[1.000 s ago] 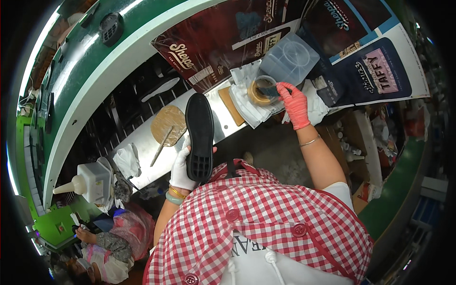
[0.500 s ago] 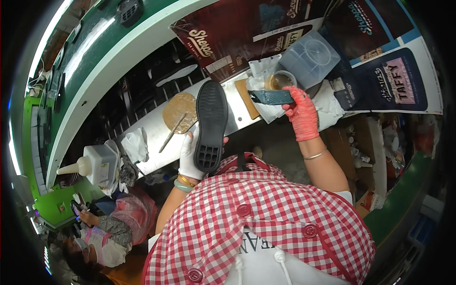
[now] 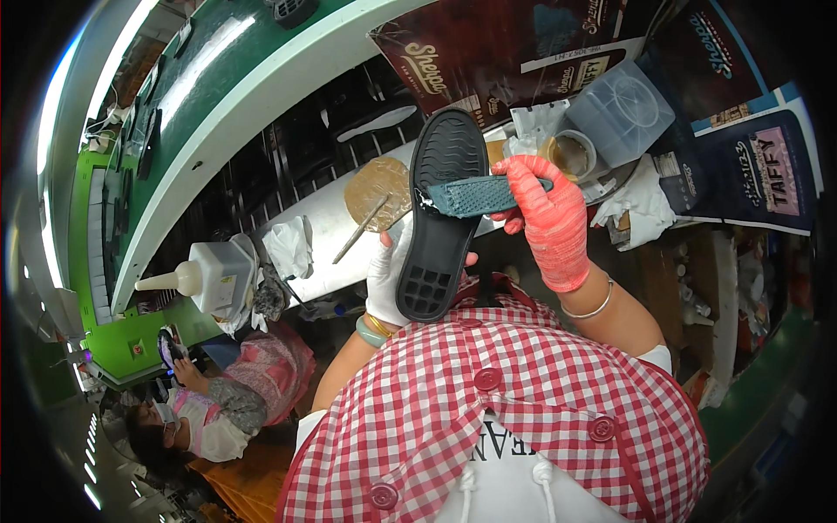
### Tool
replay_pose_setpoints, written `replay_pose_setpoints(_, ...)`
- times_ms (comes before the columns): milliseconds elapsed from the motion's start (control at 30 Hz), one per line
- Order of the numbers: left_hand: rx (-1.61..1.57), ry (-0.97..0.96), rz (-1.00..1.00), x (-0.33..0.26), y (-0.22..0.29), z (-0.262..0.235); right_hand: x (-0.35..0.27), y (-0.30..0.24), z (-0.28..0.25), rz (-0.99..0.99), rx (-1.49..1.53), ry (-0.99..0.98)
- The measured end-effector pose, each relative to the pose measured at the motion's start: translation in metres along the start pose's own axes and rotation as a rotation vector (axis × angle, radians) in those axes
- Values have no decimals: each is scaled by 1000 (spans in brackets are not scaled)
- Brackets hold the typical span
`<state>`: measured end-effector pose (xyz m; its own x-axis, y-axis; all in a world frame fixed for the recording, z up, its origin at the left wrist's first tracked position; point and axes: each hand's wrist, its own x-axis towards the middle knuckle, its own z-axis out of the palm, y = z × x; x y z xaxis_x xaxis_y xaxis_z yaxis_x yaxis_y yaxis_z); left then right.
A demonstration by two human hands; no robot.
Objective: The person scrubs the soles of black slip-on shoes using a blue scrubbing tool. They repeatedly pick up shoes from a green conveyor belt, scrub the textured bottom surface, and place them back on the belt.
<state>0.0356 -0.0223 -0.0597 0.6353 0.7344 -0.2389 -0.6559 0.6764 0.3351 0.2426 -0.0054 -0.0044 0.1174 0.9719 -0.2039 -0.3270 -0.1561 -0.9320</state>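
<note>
Your left hand curls round the black sole near frame centre, its long axis steep, top leaning right; your right hand pinches the blue-green brush crosswise over its middle.

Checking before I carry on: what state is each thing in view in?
Black sole, held, ribbed face showing.
Left grip, white-gloved, closed on the sole.
Teal applicator, tip over the sole, seemingly touching.
Right grip, coral-gloved, closed on the applicator.
Clear cup, open, brownish contents inside.
Bottle, nozzle fitted.
Stick, lying across the edge of the tan disc.
White wad, crumpled.
Clear box, open or shut unclear.
</note>
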Motion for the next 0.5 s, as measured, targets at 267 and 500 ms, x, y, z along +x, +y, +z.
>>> replay_pose_setpoints(267, 42, 83, 55, 8, 4, 9, -13, -2, 9, -26, -98, -11)
replay_pose_setpoints(500, 50, 227, 186, 18, 6, 21, -24, -6, 18, -12, -176, -69)
